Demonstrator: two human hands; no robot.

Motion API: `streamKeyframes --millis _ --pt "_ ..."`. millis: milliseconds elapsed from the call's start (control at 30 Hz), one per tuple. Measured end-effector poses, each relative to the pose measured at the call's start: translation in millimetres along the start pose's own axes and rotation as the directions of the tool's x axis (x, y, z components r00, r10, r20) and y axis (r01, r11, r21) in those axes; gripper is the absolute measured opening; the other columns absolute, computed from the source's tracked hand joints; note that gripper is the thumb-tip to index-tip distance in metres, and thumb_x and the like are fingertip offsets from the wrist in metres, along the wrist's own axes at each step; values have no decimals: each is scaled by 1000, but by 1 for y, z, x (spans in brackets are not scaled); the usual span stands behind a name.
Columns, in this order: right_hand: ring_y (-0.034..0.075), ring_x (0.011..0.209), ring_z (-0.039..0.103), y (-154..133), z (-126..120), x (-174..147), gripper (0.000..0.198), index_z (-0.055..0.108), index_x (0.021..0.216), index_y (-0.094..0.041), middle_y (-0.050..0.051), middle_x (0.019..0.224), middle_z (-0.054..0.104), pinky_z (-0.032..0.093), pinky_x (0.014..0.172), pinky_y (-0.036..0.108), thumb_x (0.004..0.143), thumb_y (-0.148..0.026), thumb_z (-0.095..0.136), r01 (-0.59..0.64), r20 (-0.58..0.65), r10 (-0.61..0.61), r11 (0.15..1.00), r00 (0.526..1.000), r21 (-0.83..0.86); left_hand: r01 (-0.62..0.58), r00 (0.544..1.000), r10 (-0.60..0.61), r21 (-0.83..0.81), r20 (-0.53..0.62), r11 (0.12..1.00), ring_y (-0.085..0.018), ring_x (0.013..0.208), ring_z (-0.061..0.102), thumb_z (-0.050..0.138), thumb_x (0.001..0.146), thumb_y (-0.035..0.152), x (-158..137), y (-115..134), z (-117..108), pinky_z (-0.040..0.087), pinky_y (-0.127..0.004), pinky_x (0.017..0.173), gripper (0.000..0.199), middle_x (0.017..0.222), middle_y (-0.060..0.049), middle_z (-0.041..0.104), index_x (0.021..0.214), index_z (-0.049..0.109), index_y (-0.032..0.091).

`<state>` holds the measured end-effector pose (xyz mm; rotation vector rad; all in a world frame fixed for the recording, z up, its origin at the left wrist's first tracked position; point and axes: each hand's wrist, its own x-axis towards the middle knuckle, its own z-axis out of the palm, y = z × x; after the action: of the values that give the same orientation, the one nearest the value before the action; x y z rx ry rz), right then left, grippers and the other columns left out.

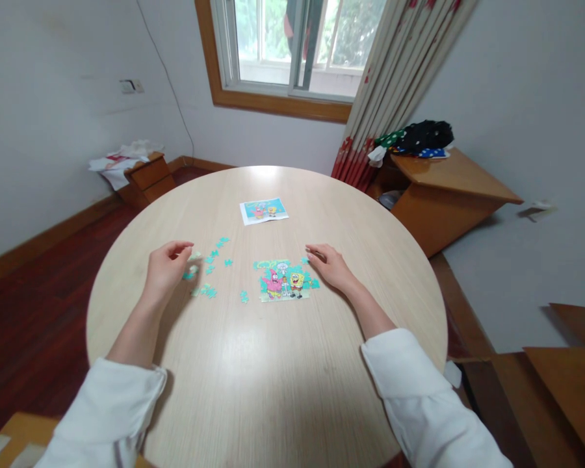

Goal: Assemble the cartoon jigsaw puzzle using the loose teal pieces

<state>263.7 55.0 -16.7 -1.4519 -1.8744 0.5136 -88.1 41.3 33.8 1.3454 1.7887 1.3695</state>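
A partly assembled jigsaw puzzle (283, 283) with pink and yellow cartoon figures lies flat on the round table. My right hand (330, 265) is at its upper right, fingers curled, with a small teal puzzle piece (305, 260) at the thumb tip. The contact there is too small to see clearly. To the left, my left hand (167, 268) hovers beside loose pieces (209, 260), thumb and fingers drawn together. Whatever it may hold is hidden. A single loose piece (244, 297) lies just left of the puzzle.
Beyond the puzzle, a printed reference picture (265, 211) lies on the round wooden table (253, 370). A cabinet (448, 188) with dark clothes (426, 138) stands back right, by a curtain (394, 71). Papers (121, 162) rest on a small drawer unit (149, 179) back left.
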Motion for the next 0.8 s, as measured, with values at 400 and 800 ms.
streamKeyframes --millis 400,800 --pt "23 108 58 1 0 1 29 65 108 -20 10 111 66 40 96 44 86 -33 51 -2 11 2 1000 1000 -18 -332 706 -29 367 707 869 -14 58 48 62 62 39 -5 3 -24 37 -25 56 26 66 0 58 77 69 19" --pt "23 106 58 2 2 0 29 65 108 -20 10 110 66 41 96 44 86 -32 51 2 -4 -2 1000 1000 -16 -365 625 -49 347 779 864 -13 60 45 55 64 29 -8 3 -23 37 -24 59 17 66 2 51 77 59 18"
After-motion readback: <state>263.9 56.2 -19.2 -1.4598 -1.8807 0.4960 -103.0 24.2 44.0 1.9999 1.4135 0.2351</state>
